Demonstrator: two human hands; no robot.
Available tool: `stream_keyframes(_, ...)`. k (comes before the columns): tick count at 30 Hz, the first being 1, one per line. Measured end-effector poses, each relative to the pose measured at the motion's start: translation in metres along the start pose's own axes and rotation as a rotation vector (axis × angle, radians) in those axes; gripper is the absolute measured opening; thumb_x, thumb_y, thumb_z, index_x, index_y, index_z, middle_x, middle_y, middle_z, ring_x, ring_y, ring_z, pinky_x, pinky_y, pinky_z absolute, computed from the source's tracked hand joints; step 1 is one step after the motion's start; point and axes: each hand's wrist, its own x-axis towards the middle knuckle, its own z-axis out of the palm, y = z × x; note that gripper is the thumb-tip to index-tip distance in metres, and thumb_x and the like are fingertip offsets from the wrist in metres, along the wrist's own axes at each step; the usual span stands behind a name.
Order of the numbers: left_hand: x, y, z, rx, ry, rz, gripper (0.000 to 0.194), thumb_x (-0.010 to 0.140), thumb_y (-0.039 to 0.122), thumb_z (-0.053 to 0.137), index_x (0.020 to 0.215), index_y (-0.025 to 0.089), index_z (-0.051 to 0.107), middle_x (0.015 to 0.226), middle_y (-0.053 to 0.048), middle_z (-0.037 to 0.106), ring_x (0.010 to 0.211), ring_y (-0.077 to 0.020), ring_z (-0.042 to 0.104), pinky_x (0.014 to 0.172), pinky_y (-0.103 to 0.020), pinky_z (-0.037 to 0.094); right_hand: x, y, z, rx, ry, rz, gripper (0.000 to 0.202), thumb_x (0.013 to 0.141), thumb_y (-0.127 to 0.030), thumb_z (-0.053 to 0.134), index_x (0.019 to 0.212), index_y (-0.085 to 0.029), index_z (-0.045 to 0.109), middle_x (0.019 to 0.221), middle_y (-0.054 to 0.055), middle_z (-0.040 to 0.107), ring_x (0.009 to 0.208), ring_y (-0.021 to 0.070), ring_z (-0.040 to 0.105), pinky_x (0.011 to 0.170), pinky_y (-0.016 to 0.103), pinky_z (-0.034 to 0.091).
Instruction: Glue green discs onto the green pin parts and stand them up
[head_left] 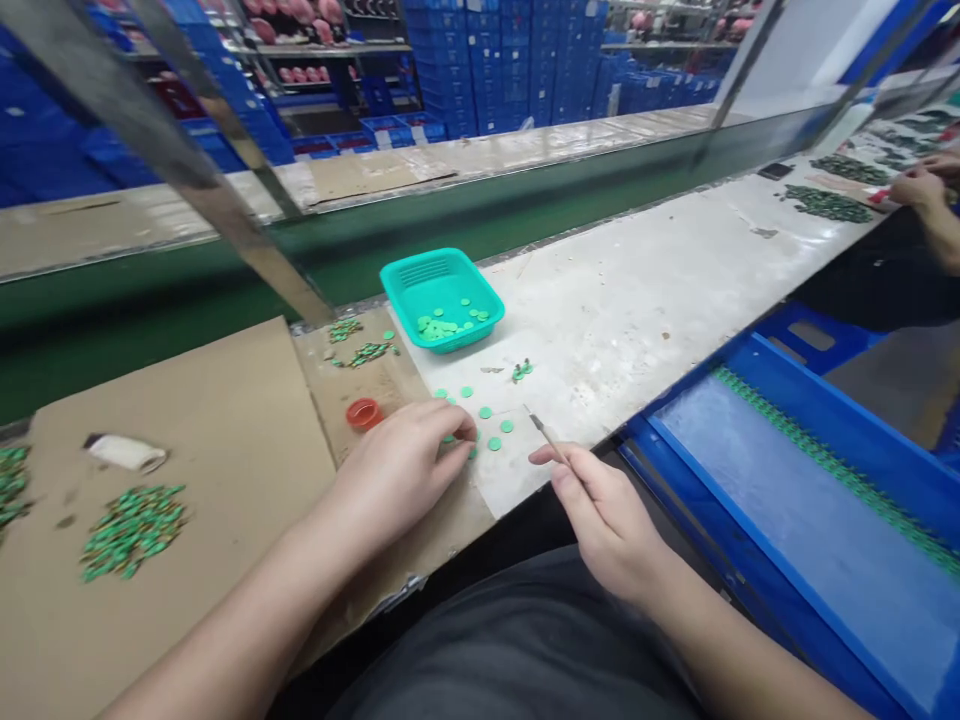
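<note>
Centre frame, the left hand [399,458], half-curled, hold unclear, could brush and scatter green discs [485,412]; the thin tool [550,438], pinched in the right hand [609,508], could slip.

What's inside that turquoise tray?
Small green discs lie in the turquoise tray, clustered at its near end with a few scattered apart; whatever the overlapping discs cover can't be seen.

Whether the left hand [405,455] pinches a green disc [448,439] cannot be told. The right hand [606,500] covers the rear of the thin tool [546,432]. The left edge cuts off a green pile [13,485]; the lower right, a blue crate [765,355]; the upper right, a co-worker's arm [942,225]. Pink items [304,11] at the upper left are blurred.
</note>
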Motion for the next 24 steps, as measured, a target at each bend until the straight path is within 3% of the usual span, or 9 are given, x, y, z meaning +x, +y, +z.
stream_keyframes(5, -0.098, -0.015, -0.001, 0.129, 0.169, -0.067, 0.03, 0.115, 0.04, 0.054, 0.097, 0.029, 0.076, 0.094, -0.005, 0.08, 0.09, -0.0277, 0.075, 0.081, -0.042, 0.057, 0.007, -0.008, 0.008, 0.022, -0.068, -0.031, 0.038, 0.121, -0.031, 0.056, 0.153, -0.027, 0.077, 0.081, -0.002, 0.071, 0.072, 0.0187, 0.071, 0.071, 0.032, 0.06)
stream_keyframes(8, -0.128, -0.02, 0.005, 0.013, 0.189, -0.074, 0.03, 0.118, 0.042, 0.057, 0.103, 0.03, 0.08, 0.098, -0.003, 0.085, 0.091, -0.0235, 0.079, 0.084, -0.038, 0.061, 0.014, -0.014, 0.017, 0.149, -0.066, -0.023, 0.028, 0.116, -0.023, 0.061, 0.126, -0.028, 0.086, 0.077, -0.003, 0.069, 0.068, 0.015, 0.068, 0.067, 0.027, 0.06)
stream_keyframes(10, -0.135, -0.022, 0.008, -0.093, 0.194, -0.127, 0.027, 0.117, 0.046, 0.061, 0.109, 0.031, 0.082, 0.105, -0.003, 0.087, 0.096, -0.0233, 0.082, 0.086, -0.036, 0.064, 0.021, -0.02, 0.02, 0.296, -0.117, 0.031, 0.027, 0.116, -0.022, 0.063, 0.109, -0.026, 0.089, 0.083, 0.0, 0.08, 0.074, 0.0151, 0.078, 0.072, 0.026, 0.067)
stream_keyframes(12, -0.137, -0.023, 0.01, -0.136, 0.225, -0.176, 0.026, 0.116, 0.048, 0.064, 0.115, 0.031, 0.083, 0.111, -0.004, 0.088, 0.1, -0.024, 0.083, 0.087, -0.037, 0.065, 0.029, -0.027, 0.021, 0.488, -0.21, 0.065, 0.025, 0.116, -0.024, 0.068, 0.117, -0.027, 0.093, 0.103, 0.005, 0.093, 0.096, 0.0202, 0.092, 0.089, 0.032, 0.078)
stream_keyframes(15, -0.134, -0.024, 0.013, -0.108, 0.29, -0.149, 0.026, 0.118, 0.044, 0.064, 0.129, 0.032, 0.084, 0.113, -0.003, 0.087, 0.102, -0.0229, 0.082, 0.092, -0.038, 0.064, 0.041, -0.035, 0.017, 0.654, -0.338, 0.07, 0.023, 0.112, -0.029, 0.086, 0.134, -0.032, 0.092, 0.128, 0.008, 0.097, 0.127, 0.0285, 0.094, 0.112, 0.045, 0.079)
stream_keyframes(17, -0.132, -0.026, 0.018, -0.081, 0.309, -0.109, 0.026, 0.119, 0.04, 0.062, 0.13, 0.032, 0.084, 0.11, -0.002, 0.086, 0.099, -0.0219, 0.079, 0.091, -0.038, 0.062, 0.049, -0.04, 0.015, 0.67, -0.395, 0.061, 0.033, 0.105, -0.033, 0.099, 0.137, -0.035, 0.091, 0.132, 0.008, 0.096, 0.131, 0.0308, 0.093, 0.113, 0.047, 0.08)
stream_keyframes(21, -0.132, -0.025, 0.027, -0.021, 0.341, -0.128, 0.023, 0.12, 0.041, 0.064, 0.11, 0.027, 0.079, 0.102, -0.002, 0.082, 0.093, -0.0235, 0.075, 0.088, -0.041, 0.057, 0.06, -0.05, 0.019, 0.684, -0.507, -0.001, 0.072, 0.087, -0.051, 0.113, 0.152, -0.038, 0.085, 0.148, 0.01, 0.091, 0.138, 0.0348, 0.089, 0.116, 0.05, 0.079)
stream_keyframes(22, -0.132, -0.024, 0.027, -0.003, 0.358, -0.138, 0.023, 0.12, 0.042, 0.066, 0.106, 0.026, 0.076, 0.1, -0.003, 0.08, 0.092, -0.0241, 0.074, 0.087, -0.042, 0.055, 0.062, -0.052, 0.023, 0.653, -0.497, -0.013, 0.072, 0.088, -0.052, 0.113, 0.152, -0.038, 0.085, 0.148, 0.01, 0.091, 0.137, 0.0342, 0.09, 0.115, 0.049, 0.079)
stream_keyframes(24, -0.134, -0.023, 0.026, 0.005, 0.376, -0.12, 0.02, 0.121, 0.04, 0.066, 0.111, 0.027, 0.076, 0.1, -0.002, 0.078, 0.092, -0.0238, 0.073, 0.087, -0.041, 0.053, 0.065, -0.054, 0.032, 0.503, -0.374, -0.041, 0.044, 0.101, -0.044, 0.104, 0.142, -0.035, 0.089, 0.133, 0.008, 0.096, 0.123, 0.0286, 0.095, 0.106, 0.041, 0.082)
